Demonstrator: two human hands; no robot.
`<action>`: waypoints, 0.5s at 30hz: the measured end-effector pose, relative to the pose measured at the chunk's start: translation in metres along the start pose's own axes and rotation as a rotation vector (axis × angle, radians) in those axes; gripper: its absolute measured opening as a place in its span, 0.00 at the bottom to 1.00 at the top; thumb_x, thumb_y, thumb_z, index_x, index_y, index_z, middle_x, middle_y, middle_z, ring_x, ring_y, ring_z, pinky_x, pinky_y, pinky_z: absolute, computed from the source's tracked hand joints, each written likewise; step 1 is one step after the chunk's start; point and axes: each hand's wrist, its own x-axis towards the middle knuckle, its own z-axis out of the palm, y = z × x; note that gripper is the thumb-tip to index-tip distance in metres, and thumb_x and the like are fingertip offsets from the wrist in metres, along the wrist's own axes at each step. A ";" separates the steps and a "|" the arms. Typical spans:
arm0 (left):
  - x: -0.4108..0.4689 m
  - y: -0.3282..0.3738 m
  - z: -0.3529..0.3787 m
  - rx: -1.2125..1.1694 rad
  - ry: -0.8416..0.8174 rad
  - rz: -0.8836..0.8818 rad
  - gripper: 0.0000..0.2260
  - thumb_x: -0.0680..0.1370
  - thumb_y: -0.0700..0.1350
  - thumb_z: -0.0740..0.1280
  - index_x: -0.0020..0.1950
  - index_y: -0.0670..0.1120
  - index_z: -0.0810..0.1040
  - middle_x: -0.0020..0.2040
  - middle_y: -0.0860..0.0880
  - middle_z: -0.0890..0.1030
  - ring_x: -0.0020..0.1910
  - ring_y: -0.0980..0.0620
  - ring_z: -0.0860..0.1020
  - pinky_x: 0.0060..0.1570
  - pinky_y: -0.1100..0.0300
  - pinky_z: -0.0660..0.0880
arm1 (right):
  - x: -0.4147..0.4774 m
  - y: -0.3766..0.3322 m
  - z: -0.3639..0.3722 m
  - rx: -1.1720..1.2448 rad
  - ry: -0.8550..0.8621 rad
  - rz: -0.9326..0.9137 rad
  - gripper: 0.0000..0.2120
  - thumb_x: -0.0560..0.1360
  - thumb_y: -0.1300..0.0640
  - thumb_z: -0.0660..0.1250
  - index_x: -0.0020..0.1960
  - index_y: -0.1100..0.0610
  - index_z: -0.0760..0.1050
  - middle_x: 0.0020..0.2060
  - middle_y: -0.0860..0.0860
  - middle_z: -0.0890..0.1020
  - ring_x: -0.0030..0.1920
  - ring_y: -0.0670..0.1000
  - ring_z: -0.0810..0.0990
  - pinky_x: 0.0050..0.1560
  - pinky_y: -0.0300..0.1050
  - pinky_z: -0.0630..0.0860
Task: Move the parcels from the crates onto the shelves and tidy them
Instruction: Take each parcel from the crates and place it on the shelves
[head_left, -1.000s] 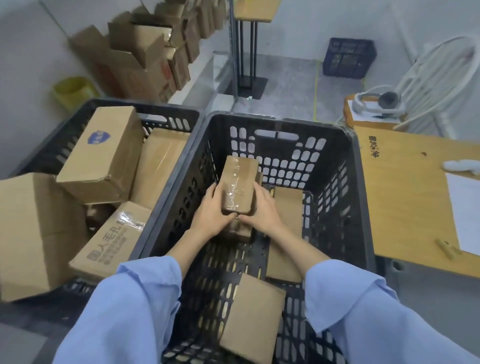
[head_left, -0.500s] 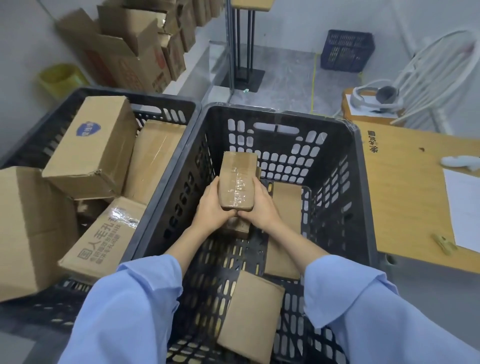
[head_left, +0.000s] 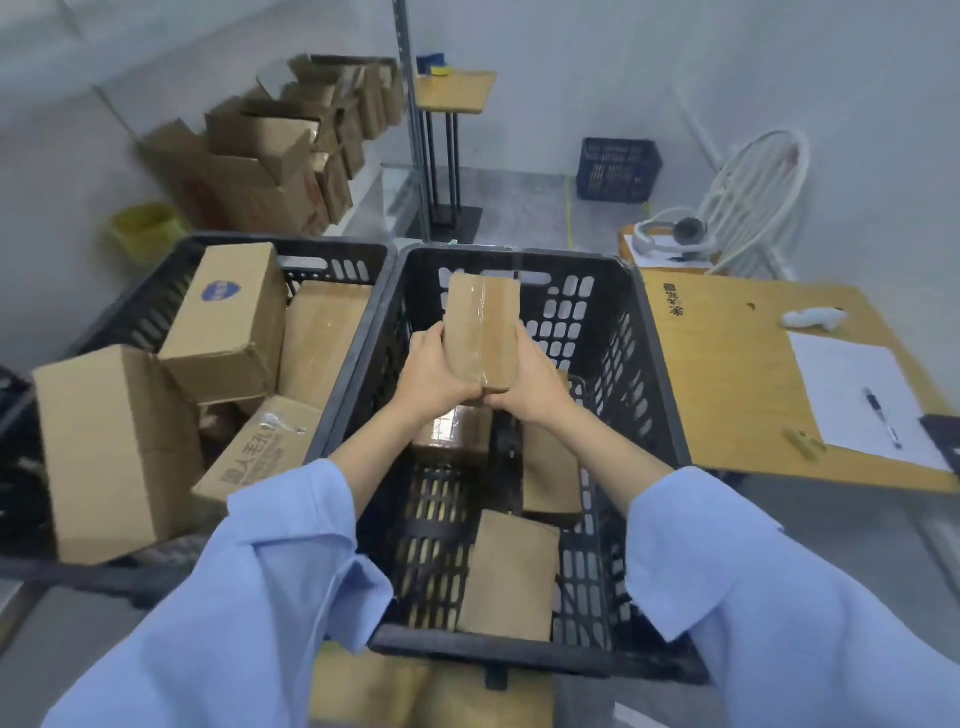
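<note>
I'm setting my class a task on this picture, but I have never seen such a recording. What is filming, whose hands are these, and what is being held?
There is no machine here. A person wears a wide-angle camera on the head, looking forward and down, so you see their own arms in light blue sleeves. The left hand and the right hand together grip one small taped parcel, lifted clear of the floor of a black crate. Three more brown parcels lie on that crate's floor, and the nearest parcel is by its front wall. A second crate to the left holds larger cartons, one a carton with a blue badge. To the right stands a wooden table with a sheet of paper and a pen on it.
</note>
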 end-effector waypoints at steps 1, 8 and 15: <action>-0.006 0.006 -0.008 0.014 -0.008 0.015 0.42 0.64 0.45 0.81 0.72 0.46 0.63 0.62 0.50 0.65 0.58 0.57 0.66 0.56 0.61 0.68 | -0.009 -0.011 -0.006 0.008 0.029 -0.014 0.52 0.55 0.40 0.81 0.72 0.49 0.59 0.61 0.48 0.74 0.61 0.50 0.75 0.58 0.54 0.77; -0.067 0.035 -0.057 0.029 -0.059 0.106 0.42 0.65 0.45 0.81 0.73 0.47 0.63 0.62 0.50 0.62 0.62 0.53 0.68 0.67 0.58 0.68 | -0.078 -0.081 -0.033 -0.033 0.069 0.000 0.67 0.62 0.55 0.83 0.79 0.54 0.33 0.75 0.54 0.54 0.63 0.47 0.64 0.65 0.47 0.65; -0.127 0.041 -0.098 -0.112 0.079 0.117 0.31 0.69 0.38 0.76 0.68 0.46 0.64 0.63 0.50 0.68 0.62 0.51 0.71 0.56 0.56 0.75 | -0.129 -0.132 -0.030 0.082 0.077 -0.019 0.66 0.64 0.57 0.82 0.79 0.55 0.33 0.71 0.54 0.56 0.69 0.50 0.65 0.68 0.45 0.63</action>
